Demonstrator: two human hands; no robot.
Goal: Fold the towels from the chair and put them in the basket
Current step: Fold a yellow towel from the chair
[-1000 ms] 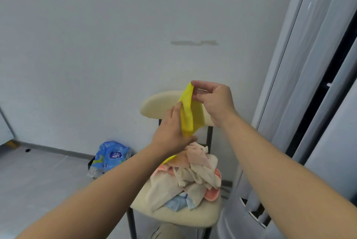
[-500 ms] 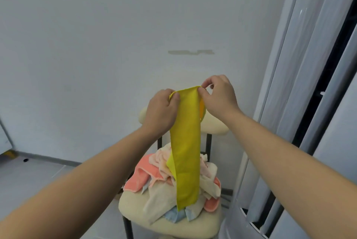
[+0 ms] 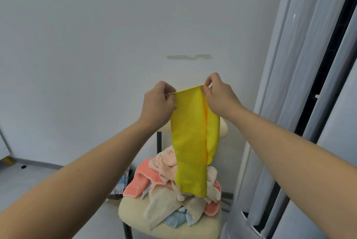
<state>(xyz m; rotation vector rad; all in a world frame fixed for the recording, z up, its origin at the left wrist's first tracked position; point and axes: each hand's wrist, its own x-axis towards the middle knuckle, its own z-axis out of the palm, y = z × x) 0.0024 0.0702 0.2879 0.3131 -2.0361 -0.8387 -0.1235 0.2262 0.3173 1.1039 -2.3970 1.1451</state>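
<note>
Two bare hands of a person, seen from a head-worn camera: the bare left hand [image 3: 158, 101] and the bare right hand [image 3: 220, 97], each showing the back of the hand and rounded knuckles. Behind each hand runs an uncovered forearm. The bare left forearm [image 3: 96, 171] reaches back from the left wrist to the lower left corner, and the bare right forearm [image 3: 289, 151] reaches from the right wrist to the lower right edge. The wide lens makes both forearms look narrow at the wrists and much broader away from the hands. Skin on both is smooth and softly lit.
</note>
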